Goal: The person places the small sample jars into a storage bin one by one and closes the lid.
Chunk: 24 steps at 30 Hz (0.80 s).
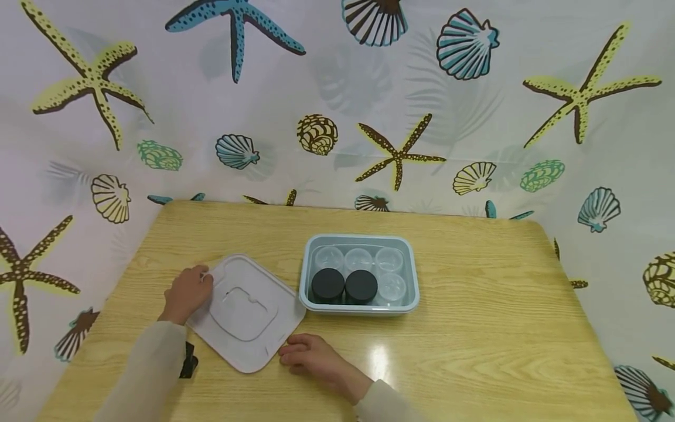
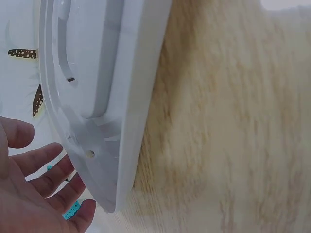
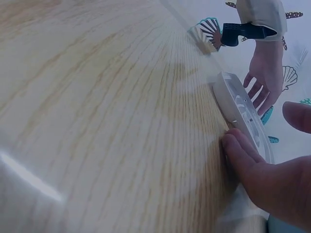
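Note:
A white plastic lid point(image 1: 244, 322) lies turned at an angle on the wooden table, its raised inner outline facing up. At its left edge is my left hand point(image 1: 187, 293), fingers loosely spread; in the left wrist view the fingertips point(image 2: 80, 183) meet the lid's rim near one corner. My right hand point(image 1: 319, 360) lies low over the table at the lid's lower right edge. The right wrist view shows its extended fingers point(image 3: 240, 148) along the side of the lid point(image 3: 245, 109), the thumb held apart. Neither hand grips anything.
Right of the lid stands a light blue plastic tub point(image 1: 358, 239). Inside it are two round black-topped containers point(image 1: 328, 284) and several clear round cups point(image 1: 389, 259). The wooden table point(image 1: 490, 316) ends at a shell-patterned cloth point(image 1: 316, 70) behind and at both sides.

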Motion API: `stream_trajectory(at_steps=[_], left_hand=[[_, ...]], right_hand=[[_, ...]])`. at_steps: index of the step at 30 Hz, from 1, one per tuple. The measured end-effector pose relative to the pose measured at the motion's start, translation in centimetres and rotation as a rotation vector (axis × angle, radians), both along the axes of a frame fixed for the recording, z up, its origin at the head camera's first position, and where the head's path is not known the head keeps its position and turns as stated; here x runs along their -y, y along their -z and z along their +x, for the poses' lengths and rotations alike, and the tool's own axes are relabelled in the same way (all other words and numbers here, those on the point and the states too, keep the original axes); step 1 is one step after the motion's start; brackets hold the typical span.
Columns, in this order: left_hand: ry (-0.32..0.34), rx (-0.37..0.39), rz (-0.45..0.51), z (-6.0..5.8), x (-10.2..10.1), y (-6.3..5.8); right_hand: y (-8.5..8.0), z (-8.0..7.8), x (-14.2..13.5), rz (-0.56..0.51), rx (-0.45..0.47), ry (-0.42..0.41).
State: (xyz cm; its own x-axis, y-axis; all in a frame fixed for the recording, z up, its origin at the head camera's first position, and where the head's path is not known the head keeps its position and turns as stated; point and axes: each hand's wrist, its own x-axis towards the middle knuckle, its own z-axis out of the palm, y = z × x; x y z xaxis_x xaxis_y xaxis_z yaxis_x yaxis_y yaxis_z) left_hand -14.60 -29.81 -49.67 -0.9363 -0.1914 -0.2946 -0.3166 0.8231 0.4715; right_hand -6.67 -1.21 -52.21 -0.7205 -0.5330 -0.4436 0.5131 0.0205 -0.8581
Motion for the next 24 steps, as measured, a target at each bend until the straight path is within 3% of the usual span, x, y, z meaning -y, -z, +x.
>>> stream_trajectory(at_steps=[11,17,24], left_hand=[[0.009,0.032,0.015,0.4,0.8,0.3],[0.046,0.001,0.045,0.9,2.1,0.4],[0.058,0.058,0.087,1.4,2.9,-0.8]], right_hand=[[0.0,0.0,0.0,-0.012,0.025,0.012],[-0.2,0.2,0.0,0.048,-0.064,-0.030],[-0.6,0.1,0.3,0.074,-0.137,-0.030]])
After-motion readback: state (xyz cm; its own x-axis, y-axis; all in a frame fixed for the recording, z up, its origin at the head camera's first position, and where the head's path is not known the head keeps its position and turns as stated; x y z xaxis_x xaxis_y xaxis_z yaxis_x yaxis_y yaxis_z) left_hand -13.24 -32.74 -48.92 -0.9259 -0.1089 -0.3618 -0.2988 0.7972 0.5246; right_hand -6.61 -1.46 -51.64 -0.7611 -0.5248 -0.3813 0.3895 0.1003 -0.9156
